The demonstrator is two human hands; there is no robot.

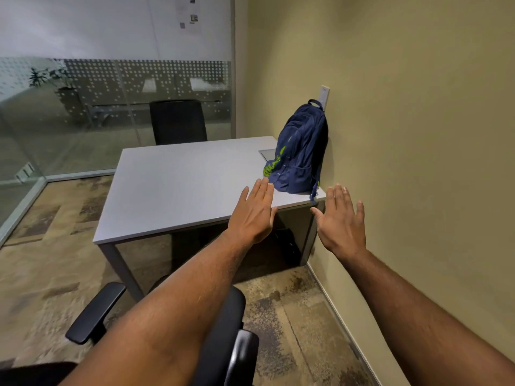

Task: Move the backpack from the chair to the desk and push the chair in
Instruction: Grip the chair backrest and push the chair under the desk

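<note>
Chair (223, 344) — largely hidden under the arms — both hands (255, 215) spread, empty, near the backpack (299, 151).

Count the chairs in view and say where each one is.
2. One black chair stands behind the desk by the glass wall; another chair sits nearest the camera, under the forearms. Others may be hidden.

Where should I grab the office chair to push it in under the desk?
Grip the chair's armrest or its backrest top, coming from behind on your side. It sits pulled back from the desk, both hands free, so a forward push should roll it in.
</note>
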